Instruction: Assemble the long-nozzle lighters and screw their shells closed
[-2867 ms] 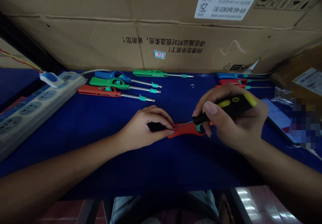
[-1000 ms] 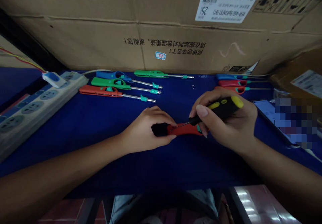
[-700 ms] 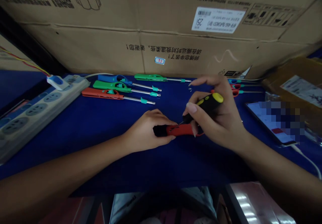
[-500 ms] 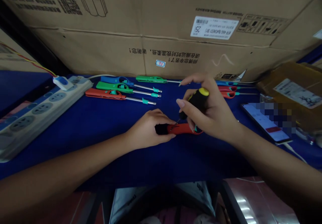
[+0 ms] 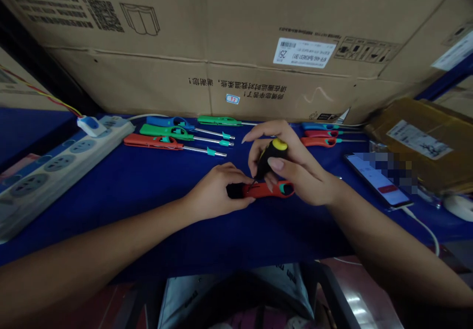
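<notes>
At mid-table on the blue cloth, left hand clamped on the dark butt end of the red lighter, long axis lying left-right between the 2 hands, screwdriver standing steeply, tip down on the lighter beside the left fingertips, gripped in the right hand.

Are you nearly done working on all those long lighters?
Hard to say. In hand: the left hand pins one red lighter on the blue cloth while the right hand sets a screwdriver tip to it. Four lighters lie together back left and three lighters back right. One group may be done and the other waiting, but nothing shows which.
</notes>
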{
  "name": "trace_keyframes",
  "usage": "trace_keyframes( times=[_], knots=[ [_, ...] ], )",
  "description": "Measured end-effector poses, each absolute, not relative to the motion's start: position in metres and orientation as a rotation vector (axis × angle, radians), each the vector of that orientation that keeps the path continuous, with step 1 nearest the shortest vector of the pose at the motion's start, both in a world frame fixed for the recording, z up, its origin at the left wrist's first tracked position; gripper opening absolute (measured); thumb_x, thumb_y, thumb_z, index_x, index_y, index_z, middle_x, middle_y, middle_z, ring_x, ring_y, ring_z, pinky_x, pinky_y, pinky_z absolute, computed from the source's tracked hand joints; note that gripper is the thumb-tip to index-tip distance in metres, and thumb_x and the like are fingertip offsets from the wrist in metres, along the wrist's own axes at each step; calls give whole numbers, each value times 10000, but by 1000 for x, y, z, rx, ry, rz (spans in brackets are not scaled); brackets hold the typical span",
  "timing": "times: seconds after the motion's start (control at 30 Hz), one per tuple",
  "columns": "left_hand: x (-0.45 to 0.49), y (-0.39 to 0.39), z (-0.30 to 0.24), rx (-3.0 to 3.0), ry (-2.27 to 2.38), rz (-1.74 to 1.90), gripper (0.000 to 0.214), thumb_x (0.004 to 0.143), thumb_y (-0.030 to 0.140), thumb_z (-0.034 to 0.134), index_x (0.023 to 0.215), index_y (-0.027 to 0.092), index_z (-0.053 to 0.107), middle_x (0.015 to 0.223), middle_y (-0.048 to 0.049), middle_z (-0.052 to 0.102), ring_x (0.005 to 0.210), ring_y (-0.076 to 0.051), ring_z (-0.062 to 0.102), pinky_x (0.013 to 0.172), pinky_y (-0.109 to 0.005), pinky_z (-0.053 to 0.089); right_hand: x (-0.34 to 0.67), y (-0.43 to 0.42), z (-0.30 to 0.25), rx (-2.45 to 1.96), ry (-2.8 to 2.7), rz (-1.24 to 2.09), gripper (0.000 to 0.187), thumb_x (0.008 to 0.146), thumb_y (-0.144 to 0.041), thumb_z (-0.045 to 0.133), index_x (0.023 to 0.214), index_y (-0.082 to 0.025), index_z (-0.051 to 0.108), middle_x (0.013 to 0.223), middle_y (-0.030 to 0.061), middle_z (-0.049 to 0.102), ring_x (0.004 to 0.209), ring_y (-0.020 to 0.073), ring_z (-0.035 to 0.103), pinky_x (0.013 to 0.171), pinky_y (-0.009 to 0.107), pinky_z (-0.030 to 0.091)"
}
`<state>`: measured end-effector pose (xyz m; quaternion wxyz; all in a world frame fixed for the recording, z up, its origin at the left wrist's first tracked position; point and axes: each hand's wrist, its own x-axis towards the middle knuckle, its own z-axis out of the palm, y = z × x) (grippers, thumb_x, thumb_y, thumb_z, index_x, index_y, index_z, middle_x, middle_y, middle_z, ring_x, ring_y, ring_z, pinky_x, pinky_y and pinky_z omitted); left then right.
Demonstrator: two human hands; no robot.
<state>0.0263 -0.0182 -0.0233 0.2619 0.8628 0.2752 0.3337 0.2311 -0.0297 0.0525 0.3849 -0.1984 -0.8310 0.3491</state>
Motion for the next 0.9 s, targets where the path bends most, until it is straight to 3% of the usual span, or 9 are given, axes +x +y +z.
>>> trace_keyframes(
  times=[0.1,0.2,0.3,0.37,0.53,0.6,0.67,0.73,0.9],
  knots=[
    [28,-18,-23,2340,757,917,274,791,272,795,1053,197,768,1001,-60,781,959,-249,704,916,-411,545,231,-25,54,-602,-2124,526,285,1002,-351,581,1252,-214,579,967,15,703,675,100,621,695,246,544],
    [29,-19,-21,2367,744,919,253,790,250,792,1034,184,771,964,-55,775,909,-230,703,883,-391,550,230,-17,54,-662,-2044,159,260,925,-385,700,1104,-201,659,1062,38,744,833,145,692,774,254,558],
    [29,-20,-20,2379,737,940,261,786,237,795,1040,183,771,916,-44,763,865,-209,692,837,-363,554,232,-13,53,-590,-2169,277,370,1049,-295,453,1392,-172,518,1360,113,656,1066,180,697,940,321,556],
    [29,-20,-21,2375,737,950,278,788,232,791,1061,190,768,915,-38,759,868,-203,690,840,-359,556,232,-13,52,-525,-2212,440,430,1061,-225,363,1484,-163,418,1466,141,575,1095,171,695,970,343,560],
    [30,-19,-23,2374,741,936,260,793,229,784,1048,185,767,948,-48,762,915,-219,701,891,-392,551,230,-13,48,-537,-2021,101,221,927,-318,708,1090,-172,679,1061,65,772,938,170,737,884,278,593],
    [30,-19,-22,2377,740,931,263,795,235,786,1052,185,765,932,-43,758,888,-213,694,859,-381,556,232,-12,49,-548,-2055,26,245,978,-315,630,1160,-155,666,1106,91,765,989,182,733,917,299,586],
    [30,-19,-22,2382,731,939,277,796,240,787,1068,190,762,916,-37,754,863,-203,686,829,-363,558,234,-12,51,-534,-2171,171,357,1051,-242,436,1374,-143,551,1326,137,681,1102,185,707,982,341,567],
    [30,-19,-21,2392,728,940,275,800,244,781,1071,194,763,911,-37,755,861,-204,687,833,-361,555,234,-12,53,-499,-2219,350,413,1054,-201,393,1454,-157,481,1421,140,619,1171,188,681,1018,363,554],
    [30,-20,-21,2389,762,881,294,806,252,768,1092,184,764,997,-61,775,929,-241,707,893,-402,548,234,-13,56,-419,-2051,58,275,846,-298,801,1075,-181,702,975,49,770,907,188,737,847,301,606]
  ],
)
